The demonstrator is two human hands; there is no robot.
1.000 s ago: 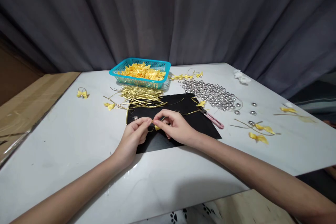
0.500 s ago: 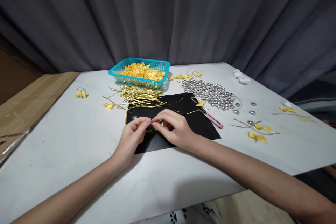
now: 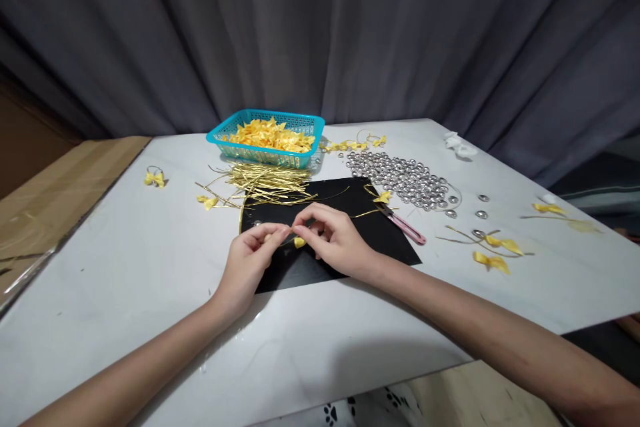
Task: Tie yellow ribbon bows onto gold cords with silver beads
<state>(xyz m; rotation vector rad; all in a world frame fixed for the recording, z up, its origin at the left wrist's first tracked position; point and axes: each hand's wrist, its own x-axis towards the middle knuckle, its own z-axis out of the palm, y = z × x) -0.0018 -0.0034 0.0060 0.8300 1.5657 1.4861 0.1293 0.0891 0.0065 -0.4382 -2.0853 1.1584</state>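
Above the black sheet (image 3: 390, 240), the fingertips of my left hand (image 3: 250, 260) and my right hand (image 3: 340, 239) meet in a pinch. A thin gold twist tie (image 3: 286, 242) runs between them, its ends mostly covered by the fingers. Just under the fingertips shows part of a yellow ribbon bow (image 3: 299, 242). Beside my left fingers a silver bead (image 3: 257, 223) lies on the sheet. To the right of my right hand are pink-handled snips (image 3: 407, 229) and another yellow bow (image 3: 383, 197).
Behind the hands lies a bundle of gold twist ties (image 3: 270, 180), with a blue basket (image 3: 215, 138) of yellow bows beyond. Silver beads (image 3: 400, 180) are heaped at the back right. Loose bows (image 3: 493, 261) lie on the right. A cardboard box (image 3: 75, 173) borders the table's left side.
My right fingertips have closed in against the left ones, the right hand shifting slightly. More of the yellow bow shows beneath them. My left hand has barely moved.
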